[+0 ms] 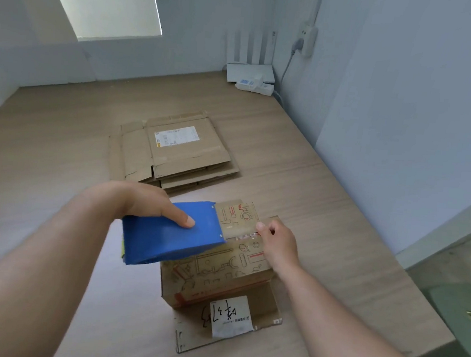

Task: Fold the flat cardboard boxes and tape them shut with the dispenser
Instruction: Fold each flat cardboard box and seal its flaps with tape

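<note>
A printed brown cardboard box (221, 265) stands folded upright, its near flap lying open and flat, with a blue tape dispenser (172, 235) tilted over its top left edge and flat boxes (179, 150) stacked beyond.

A pale wood-grain surface (61, 140) fills most of the frame. In its far corner, upper right of centre, stands a white router (250, 73) with upright antennas, and a white power strip (255, 85) lies just in front of it. Above, on the right wall, a white socket (307, 41) holds a plug, and its grey cable (287, 66) drops toward the corner. A bright window (107, 2) takes the upper left.
</note>
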Demonstrator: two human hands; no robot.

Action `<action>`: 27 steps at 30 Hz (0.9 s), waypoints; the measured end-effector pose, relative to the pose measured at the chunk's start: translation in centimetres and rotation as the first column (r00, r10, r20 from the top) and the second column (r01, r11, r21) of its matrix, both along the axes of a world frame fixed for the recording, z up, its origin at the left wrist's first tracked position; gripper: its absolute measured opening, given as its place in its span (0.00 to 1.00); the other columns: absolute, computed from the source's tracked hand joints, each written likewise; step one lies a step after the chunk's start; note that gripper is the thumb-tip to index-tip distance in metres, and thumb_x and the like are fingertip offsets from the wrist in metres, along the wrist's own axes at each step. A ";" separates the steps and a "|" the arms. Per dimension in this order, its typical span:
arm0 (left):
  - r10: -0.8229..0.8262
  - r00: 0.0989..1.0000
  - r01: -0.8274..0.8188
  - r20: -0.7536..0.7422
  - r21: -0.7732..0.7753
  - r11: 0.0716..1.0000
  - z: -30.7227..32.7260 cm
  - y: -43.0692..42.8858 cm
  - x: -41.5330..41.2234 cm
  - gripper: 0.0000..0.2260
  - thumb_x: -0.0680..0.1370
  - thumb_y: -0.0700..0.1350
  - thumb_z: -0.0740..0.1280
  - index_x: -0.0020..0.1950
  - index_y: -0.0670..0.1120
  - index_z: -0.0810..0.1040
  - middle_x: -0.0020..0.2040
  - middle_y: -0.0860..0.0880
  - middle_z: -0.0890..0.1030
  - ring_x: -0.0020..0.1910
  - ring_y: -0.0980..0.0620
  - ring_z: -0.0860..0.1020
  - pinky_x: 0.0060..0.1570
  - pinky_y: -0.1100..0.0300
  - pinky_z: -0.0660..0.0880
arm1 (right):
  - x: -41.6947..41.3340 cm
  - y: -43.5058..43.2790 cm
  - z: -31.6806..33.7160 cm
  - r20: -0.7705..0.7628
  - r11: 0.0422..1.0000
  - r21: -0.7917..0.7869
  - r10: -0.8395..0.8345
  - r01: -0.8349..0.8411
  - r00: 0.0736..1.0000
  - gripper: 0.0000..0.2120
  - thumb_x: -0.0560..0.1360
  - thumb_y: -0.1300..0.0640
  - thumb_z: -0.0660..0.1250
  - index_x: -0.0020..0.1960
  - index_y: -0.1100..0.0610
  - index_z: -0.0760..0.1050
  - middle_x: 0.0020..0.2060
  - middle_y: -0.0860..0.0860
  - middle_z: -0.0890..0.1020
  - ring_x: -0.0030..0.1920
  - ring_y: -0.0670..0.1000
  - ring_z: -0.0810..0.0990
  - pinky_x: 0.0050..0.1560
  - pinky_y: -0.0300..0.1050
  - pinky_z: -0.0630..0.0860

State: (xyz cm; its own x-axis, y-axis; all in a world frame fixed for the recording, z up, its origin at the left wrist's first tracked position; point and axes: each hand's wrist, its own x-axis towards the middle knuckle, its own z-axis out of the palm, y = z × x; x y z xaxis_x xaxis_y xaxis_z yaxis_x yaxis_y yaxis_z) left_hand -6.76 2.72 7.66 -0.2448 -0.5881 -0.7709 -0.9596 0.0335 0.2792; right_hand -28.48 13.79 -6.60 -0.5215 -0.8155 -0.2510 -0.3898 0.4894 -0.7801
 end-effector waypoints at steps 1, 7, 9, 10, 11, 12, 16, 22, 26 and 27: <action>0.017 1.000 -0.017 -0.009 0.019 1.000 0.2 -0.3 0.9 0.27 0.63 0.64 0.76 0.51 0.46 0.80 0.46 0.48 0.84 0.45 0.48 0.83 0.45 0.58 0.78 | 0.0 -0.1 0.0 0.011 1.000 -0.002 -0.001 0.001 1.000 0.17 0.79 0.49 0.61 0.35 0.55 0.66 0.33 0.50 0.73 0.34 0.48 0.70 0.35 0.45 0.67; 0.110 0.993 -0.104 -0.029 0.157 0.982 -0.2 -1.3 7.0 0.37 0.48 0.63 0.76 0.51 0.42 0.82 0.43 0.46 0.86 0.42 0.47 0.85 0.39 0.59 0.78 | 0.3 -0.2 -0.3 0.042 1.000 0.029 0.004 -0.005 0.999 0.16 0.80 0.47 0.60 0.38 0.55 0.67 0.35 0.52 0.77 0.35 0.51 0.74 0.35 0.45 0.71; 0.145 0.989 -0.140 -0.015 0.192 0.971 -0.4 -1.5 9.3 0.38 0.50 0.62 0.77 0.53 0.41 0.82 0.46 0.44 0.86 0.44 0.46 0.85 0.41 0.58 0.78 | 0.4 -0.2 -0.3 0.029 1.000 0.014 -0.003 0.003 1.000 0.16 0.80 0.49 0.61 0.36 0.55 0.67 0.34 0.51 0.75 0.34 0.50 0.73 0.33 0.44 0.68; 0.170 0.985 -0.165 -0.009 0.204 0.965 -0.5 -1.6 10.4 0.38 0.50 0.61 0.77 0.53 0.41 0.83 0.46 0.44 0.86 0.45 0.45 0.85 0.43 0.57 0.78 | 0.5 -0.2 -0.2 0.022 1.000 0.009 -0.004 0.004 1.000 0.16 0.80 0.49 0.61 0.35 0.55 0.66 0.33 0.51 0.74 0.34 0.50 0.72 0.32 0.43 0.67; 0.196 0.981 -0.191 -0.003 0.212 0.958 -0.7 -1.7 11.4 0.38 0.50 0.61 0.78 0.53 0.40 0.83 0.47 0.43 0.85 0.46 0.44 0.84 0.44 0.56 0.78 | 0.5 -0.3 -0.2 0.017 1.000 0.007 0.000 0.000 1.000 0.16 0.80 0.49 0.61 0.35 0.55 0.66 0.33 0.51 0.75 0.34 0.50 0.72 0.33 0.44 0.67; 0.214 0.977 -0.210 0.005 0.216 0.953 -0.9 -1.8 12.1 0.38 0.50 0.61 0.78 0.53 0.40 0.83 0.47 0.42 0.85 0.46 0.43 0.84 0.45 0.55 0.78 | 0.6 -0.3 -0.2 0.012 1.000 0.007 0.003 -0.004 1.000 0.16 0.80 0.49 0.61 0.36 0.55 0.67 0.34 0.52 0.75 0.34 0.50 0.72 0.34 0.44 0.68; 0.204 0.978 -0.210 0.051 0.241 0.948 -2.2 -1.2 12.7 0.39 0.50 0.62 0.79 0.54 0.40 0.82 0.48 0.43 0.85 0.47 0.43 0.84 0.55 0.50 0.79 | 0.9 -0.5 0.0 -0.005 1.000 0.011 0.007 -0.007 1.000 0.16 0.80 0.50 0.61 0.36 0.56 0.67 0.35 0.53 0.76 0.36 0.52 0.73 0.35 0.45 0.69; 0.306 0.952 -0.289 -0.019 0.276 0.917 -3.2 -0.9 15.1 0.39 0.52 0.59 0.80 0.56 0.39 0.81 0.50 0.41 0.85 0.49 0.41 0.83 0.49 0.52 0.78 | 1.1 -0.4 0.2 -0.015 1.000 0.024 0.011 -0.011 1.000 0.16 0.79 0.49 0.61 0.38 0.57 0.69 0.37 0.56 0.78 0.38 0.54 0.76 0.41 0.51 0.75; 0.339 0.940 -0.317 -0.027 0.288 0.904 -3.8 -0.1 16.0 0.39 0.52 0.59 0.80 0.57 0.39 0.81 0.50 0.41 0.84 0.49 0.41 0.83 0.50 0.52 0.78 | 1.6 -0.5 0.2 -0.005 1.000 0.018 0.026 -0.026 1.000 0.15 0.80 0.49 0.60 0.39 0.58 0.70 0.38 0.55 0.79 0.38 0.54 0.77 0.40 0.49 0.75; 0.330 0.944 -0.314 -0.010 0.282 0.906 -3.9 0.1 15.8 0.39 0.51 0.59 0.80 0.56 0.39 0.81 0.50 0.41 0.85 0.49 0.42 0.84 0.51 0.51 0.78 | 1.6 -0.5 0.3 -0.001 0.999 0.022 0.032 -0.032 0.999 0.15 0.80 0.49 0.60 0.39 0.58 0.70 0.38 0.55 0.79 0.38 0.53 0.77 0.39 0.49 0.75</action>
State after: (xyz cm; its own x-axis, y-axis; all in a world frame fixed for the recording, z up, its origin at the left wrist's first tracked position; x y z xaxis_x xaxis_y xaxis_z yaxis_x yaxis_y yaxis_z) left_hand 9.07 2.78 3.79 -0.1251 -0.4113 -0.9029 -0.8877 -0.3601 0.2870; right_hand -26.83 13.28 -6.33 -0.4959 -0.8259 -0.2684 -0.4064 0.4939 -0.7687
